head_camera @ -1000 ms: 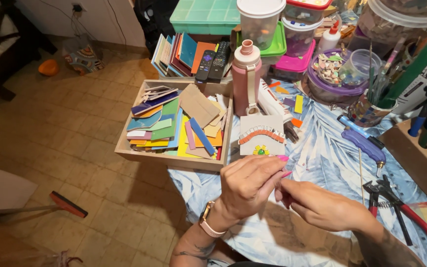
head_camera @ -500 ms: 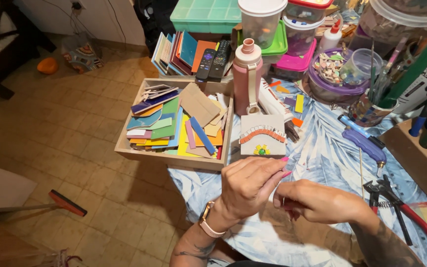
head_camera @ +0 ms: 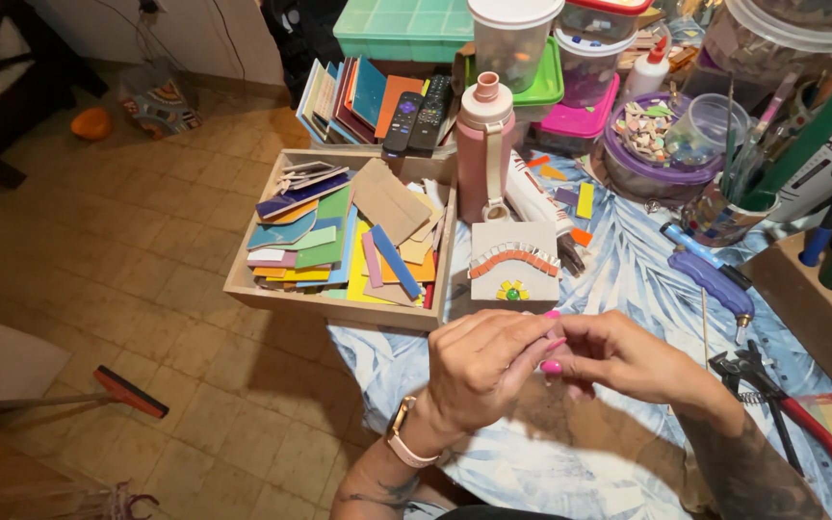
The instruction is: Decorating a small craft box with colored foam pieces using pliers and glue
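Both hands meet low over the desk [head_camera: 628, 289], near its front edge. The left hand [head_camera: 479, 371] curls its fingers together against those of the right hand [head_camera: 628, 361]; what they pinch is hidden (too small to tell). Just beyond them a small square tile [head_camera: 514, 262] lies flat, pale, with a ridged orange arc and a yellow flower. To its left a shallow wooden tray [head_camera: 339, 308] of flat coloured pieces overhangs the desk's edge above bare floor. A smooth pink bottle [head_camera: 485, 149] stands upright behind the tile. Pliers [head_camera: 758, 371] lie right of the hands, near them.
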